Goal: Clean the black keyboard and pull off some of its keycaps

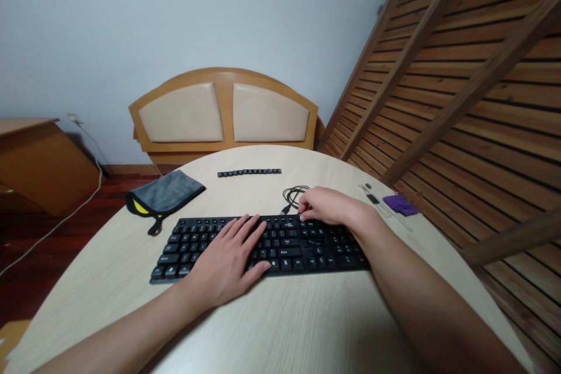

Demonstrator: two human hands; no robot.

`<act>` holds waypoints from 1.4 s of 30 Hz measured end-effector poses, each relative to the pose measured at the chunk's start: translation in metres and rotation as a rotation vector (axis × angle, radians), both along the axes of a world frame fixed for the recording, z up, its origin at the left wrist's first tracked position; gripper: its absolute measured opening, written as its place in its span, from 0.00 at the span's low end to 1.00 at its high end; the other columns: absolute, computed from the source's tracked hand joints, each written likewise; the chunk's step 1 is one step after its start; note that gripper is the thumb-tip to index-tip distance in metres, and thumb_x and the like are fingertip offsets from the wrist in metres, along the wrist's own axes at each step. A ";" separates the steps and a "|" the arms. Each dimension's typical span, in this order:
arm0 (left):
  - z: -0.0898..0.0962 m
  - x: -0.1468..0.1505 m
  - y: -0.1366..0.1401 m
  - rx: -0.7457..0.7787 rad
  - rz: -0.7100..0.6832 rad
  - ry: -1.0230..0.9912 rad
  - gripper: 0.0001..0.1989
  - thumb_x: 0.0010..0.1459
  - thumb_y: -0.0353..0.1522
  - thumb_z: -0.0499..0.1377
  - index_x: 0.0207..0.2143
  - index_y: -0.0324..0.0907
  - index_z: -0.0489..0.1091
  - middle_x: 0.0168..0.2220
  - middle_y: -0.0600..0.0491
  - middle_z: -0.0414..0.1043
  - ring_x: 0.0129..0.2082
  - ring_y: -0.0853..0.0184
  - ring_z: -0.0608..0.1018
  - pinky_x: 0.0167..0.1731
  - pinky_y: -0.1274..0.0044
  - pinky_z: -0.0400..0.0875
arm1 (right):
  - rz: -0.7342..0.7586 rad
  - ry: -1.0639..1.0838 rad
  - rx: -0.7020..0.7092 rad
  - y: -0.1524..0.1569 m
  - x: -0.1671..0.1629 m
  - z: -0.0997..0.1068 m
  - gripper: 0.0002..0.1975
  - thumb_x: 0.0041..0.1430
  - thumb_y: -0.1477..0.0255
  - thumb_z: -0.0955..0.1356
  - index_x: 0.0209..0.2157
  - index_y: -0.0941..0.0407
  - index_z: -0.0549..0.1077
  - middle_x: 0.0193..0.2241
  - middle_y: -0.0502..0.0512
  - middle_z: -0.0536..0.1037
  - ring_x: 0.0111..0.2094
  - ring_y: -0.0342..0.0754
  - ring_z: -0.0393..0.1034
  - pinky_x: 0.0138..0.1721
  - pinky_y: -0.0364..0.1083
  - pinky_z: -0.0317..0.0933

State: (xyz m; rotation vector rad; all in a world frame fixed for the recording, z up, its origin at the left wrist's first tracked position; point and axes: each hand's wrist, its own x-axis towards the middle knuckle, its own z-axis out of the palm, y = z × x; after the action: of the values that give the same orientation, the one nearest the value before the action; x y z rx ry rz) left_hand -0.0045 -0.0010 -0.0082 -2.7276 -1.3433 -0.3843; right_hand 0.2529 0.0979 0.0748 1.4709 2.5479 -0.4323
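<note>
At the far left of the desk point(315, 327), a grey cloth point(177, 196) with a black edge and yellow lining lies folded, apart from the keys, with no hand on it. The black keyboard point(287, 242) comes next, flat on the desk and spanning its middle. Most of its main block appears to be in place, while its top row looks sparse, with small spots set apart; whether every cap there is off is too small to tell. The left hand point(225, 263) lies palm down across the keys, fingers spread wide and gripping nothing. Beyond the keyboard, a row of small black caps point(249, 172) sits in a neat line, so that much seems to be off and sorted, with none of it back on. A coiled cable point(293, 194) lies just behind the keyboard, its plug loose on the desk. The right hand point(328, 205) bends over the keyboard's far edge, fingers curled narrow near the thumb; whether they hold anything cannot be told. The keys beneath it are partly hidden. Farther right, slender pale tools point(397, 217) and a purple item point(400, 204) lie untouched.
</note>
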 end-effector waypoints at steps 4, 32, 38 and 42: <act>0.001 0.000 0.000 -0.011 0.005 0.030 0.37 0.68 0.53 0.48 0.69 0.39 0.55 0.70 0.43 0.53 0.69 0.51 0.58 0.66 0.57 0.57 | 0.019 -0.053 0.035 -0.005 -0.003 0.004 0.07 0.59 0.70 0.72 0.39 0.54 0.82 0.37 0.56 0.83 0.37 0.50 0.75 0.35 0.43 0.60; 0.000 0.000 -0.001 -0.015 0.001 0.005 0.36 0.68 0.52 0.49 0.69 0.40 0.55 0.70 0.44 0.54 0.68 0.51 0.59 0.66 0.57 0.57 | -0.009 -0.164 0.151 -0.022 -0.019 0.006 0.08 0.60 0.76 0.68 0.38 0.57 0.81 0.39 0.64 0.82 0.43 0.58 0.76 0.39 0.48 0.64; 0.006 -0.001 -0.002 -0.015 0.012 -0.011 0.33 0.67 0.51 0.51 0.67 0.43 0.60 0.68 0.45 0.58 0.67 0.50 0.62 0.63 0.57 0.61 | 0.012 -0.144 0.086 -0.017 -0.013 0.006 0.09 0.60 0.76 0.68 0.39 0.56 0.81 0.40 0.61 0.83 0.41 0.55 0.76 0.37 0.46 0.61; 0.009 -0.004 -0.003 -0.004 0.048 0.002 0.35 0.65 0.52 0.52 0.67 0.44 0.60 0.68 0.45 0.59 0.67 0.47 0.61 0.63 0.54 0.61 | 0.008 -0.113 0.041 -0.010 -0.006 0.001 0.09 0.59 0.75 0.69 0.40 0.54 0.81 0.40 0.56 0.83 0.39 0.51 0.76 0.35 0.44 0.60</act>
State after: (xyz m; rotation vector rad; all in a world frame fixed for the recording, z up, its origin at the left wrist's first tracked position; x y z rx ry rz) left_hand -0.0087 -0.0037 0.0007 -2.6920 -1.4081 -0.3752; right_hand 0.2471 0.0882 0.0761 1.4543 2.4879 -0.2880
